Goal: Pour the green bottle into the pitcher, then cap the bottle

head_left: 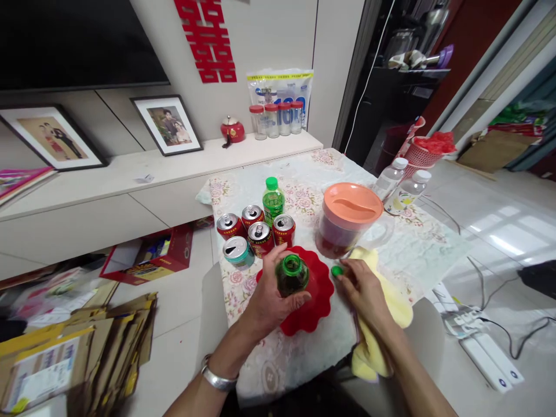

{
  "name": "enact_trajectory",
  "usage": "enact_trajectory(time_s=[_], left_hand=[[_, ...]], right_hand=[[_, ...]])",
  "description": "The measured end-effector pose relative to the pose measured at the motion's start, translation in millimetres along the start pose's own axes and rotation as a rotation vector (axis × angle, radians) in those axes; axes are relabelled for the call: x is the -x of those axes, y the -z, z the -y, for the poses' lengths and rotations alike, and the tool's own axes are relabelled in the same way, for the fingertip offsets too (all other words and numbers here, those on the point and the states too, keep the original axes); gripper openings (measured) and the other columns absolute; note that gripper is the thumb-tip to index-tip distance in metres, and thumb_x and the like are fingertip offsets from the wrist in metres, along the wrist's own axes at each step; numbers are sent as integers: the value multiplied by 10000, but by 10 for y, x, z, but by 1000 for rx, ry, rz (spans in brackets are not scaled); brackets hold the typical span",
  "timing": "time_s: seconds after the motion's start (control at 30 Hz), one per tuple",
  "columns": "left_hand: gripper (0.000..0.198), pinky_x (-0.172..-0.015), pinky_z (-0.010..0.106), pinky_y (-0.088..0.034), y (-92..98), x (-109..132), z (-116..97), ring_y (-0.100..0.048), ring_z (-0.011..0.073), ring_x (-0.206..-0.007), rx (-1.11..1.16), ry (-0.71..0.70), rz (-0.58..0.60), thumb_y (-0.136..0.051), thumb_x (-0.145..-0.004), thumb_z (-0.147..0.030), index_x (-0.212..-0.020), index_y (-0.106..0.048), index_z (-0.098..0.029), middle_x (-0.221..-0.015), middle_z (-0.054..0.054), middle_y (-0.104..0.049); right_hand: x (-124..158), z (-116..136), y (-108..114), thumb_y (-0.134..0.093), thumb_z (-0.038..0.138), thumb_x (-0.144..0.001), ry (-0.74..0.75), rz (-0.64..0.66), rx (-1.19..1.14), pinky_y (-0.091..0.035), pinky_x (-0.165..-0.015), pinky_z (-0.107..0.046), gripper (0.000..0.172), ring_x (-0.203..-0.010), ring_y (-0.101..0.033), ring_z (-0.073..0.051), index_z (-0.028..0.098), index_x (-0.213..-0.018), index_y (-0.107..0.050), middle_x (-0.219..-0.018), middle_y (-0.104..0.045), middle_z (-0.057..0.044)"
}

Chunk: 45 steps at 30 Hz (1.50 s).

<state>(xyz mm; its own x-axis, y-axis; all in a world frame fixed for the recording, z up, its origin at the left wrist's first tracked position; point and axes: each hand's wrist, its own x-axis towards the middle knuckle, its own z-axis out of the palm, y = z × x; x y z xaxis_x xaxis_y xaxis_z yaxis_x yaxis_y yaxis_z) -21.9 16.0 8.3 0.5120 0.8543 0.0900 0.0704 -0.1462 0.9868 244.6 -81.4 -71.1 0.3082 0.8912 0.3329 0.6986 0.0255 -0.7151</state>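
My left hand [270, 292] is wrapped round an uncapped green bottle [292, 273], whose open neck faces up. The bottle is over a red scallop-edged plate [321, 289]; I cannot tell whether it touches it. At the right of the plate, my right hand [362, 288] pinches a small green bottle cap [337, 270] between its fingertips. A yellow cloth [397, 301] lies beneath and beside that hand. Behind the plate stand several red cans [260, 238], a teal can [238, 252] with its top opened and a capped green bottle [273, 200].
A clear pitcher [347, 223] with an orange lid holds dark liquid, behind my right hand. Two white-capped bottles [406, 194] stand near the table's right edge. The floral tablecloth [299, 197] covers the table. Flattened cardboard [108, 347] and a power strip [467, 321] lie to the sides.
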Motion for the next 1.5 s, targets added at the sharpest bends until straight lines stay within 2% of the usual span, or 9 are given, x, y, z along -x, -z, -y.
enact_trajectory(time_s=[0.1, 0.27, 0.53, 0.67, 0.83, 0.97, 1.1, 1.33, 1.5], left_hand=[[947, -1162, 543, -590, 30, 8, -1, -701, 339, -1356, -46, -33, 18, -937, -831, -481, -1542, -345, -281, -1506, 153, -635], [781, -1124, 528, -601, 72, 0, -34, -710, 329, -1298, -52, 11, 59, -925, -830, -467, -1436, -470, -274, -1420, 120, -670], [799, -1130, 507, -552, 141, -79, -4, -714, 329, -1267, 48, 93, 84, -947, -780, -485, -1395, -484, -270, -1344, 102, -729], [744, -1055, 459, -576, 68, -76, -69, -724, 277, -1155, 58, 91, 55, -904, -747, -372, -1354, -487, -263, -1280, 77, -724], [722, -913, 397, -596, -96, -55, -173, -697, 216, -960, 115, 104, 11, -819, -691, -295, -1333, -494, -239, -1092, 17, -705], [768, -869, 379, -594, -167, -47, -139, -673, 203, -909, 157, 90, -17, -813, -659, -272, -1360, -503, -225, -1056, 7, -690], [752, -825, 346, -588, -191, -38, -65, -667, 188, -876, 152, 53, -30, -816, -684, -201, -1368, -505, -235, -1028, -10, -682], [725, -917, 374, -616, -174, -32, -52, -722, 219, -1012, 181, -46, -14, -803, -711, -130, -1374, -523, -221, -1200, 56, -714], [676, -862, 340, -593, -199, -27, -24, -707, 199, -986, 212, -61, -24, -779, -713, -104, -1340, -555, -222, -1191, 51, -714]], right_hand=[[-72, -53, -85, -708, 397, -1139, 29, 106, 205, -599, -985, -378, 343, -1136, -629, -223, 159, -1382, -668, -1320, -614, -104], [-113, -44, -151, -771, 141, -1039, 50, 217, 441, -588, -992, -362, 136, -1085, -591, -201, 142, -1150, -693, -1130, -596, -50], [-36, -148, -110, -713, 314, -1150, 184, 69, 344, -590, -881, -298, 190, -1003, -629, -177, 143, -1230, -695, -1113, -628, -52], [5, -83, 1, -590, 481, -1234, 237, -75, 164, -587, -809, -251, 357, -970, -671, -156, 138, -1244, -692, -1128, -663, -59], [10, 223, 167, -656, 355, -1196, 249, -160, -4, -565, -731, -129, 190, -940, -689, -89, 187, -1272, -697, -1168, -677, -19], [-52, 616, 242, -644, 351, -1207, 323, -67, -85, -569, -915, -96, 156, -1084, -709, -79, 254, -1311, -710, -1210, -687, 13], [-192, 1040, 310, -658, 324, -1201, 366, -1, -120, -551, -801, -85, 183, -866, -668, -52, 270, -1376, -654, -1206, -675, 21], [-522, 1626, 398, -482, 206, -1239, 612, 56, 70, -532, -1038, -122, 191, -1178, -669, -81, 223, -1388, -599, -1300, -646, -29], [-661, 1804, 415, -401, 372, -1307, 674, 19, 121, -527, -949, -109, 220, -1053, -693, -58, 230, -1330, -567, -1205, -688, 5]])
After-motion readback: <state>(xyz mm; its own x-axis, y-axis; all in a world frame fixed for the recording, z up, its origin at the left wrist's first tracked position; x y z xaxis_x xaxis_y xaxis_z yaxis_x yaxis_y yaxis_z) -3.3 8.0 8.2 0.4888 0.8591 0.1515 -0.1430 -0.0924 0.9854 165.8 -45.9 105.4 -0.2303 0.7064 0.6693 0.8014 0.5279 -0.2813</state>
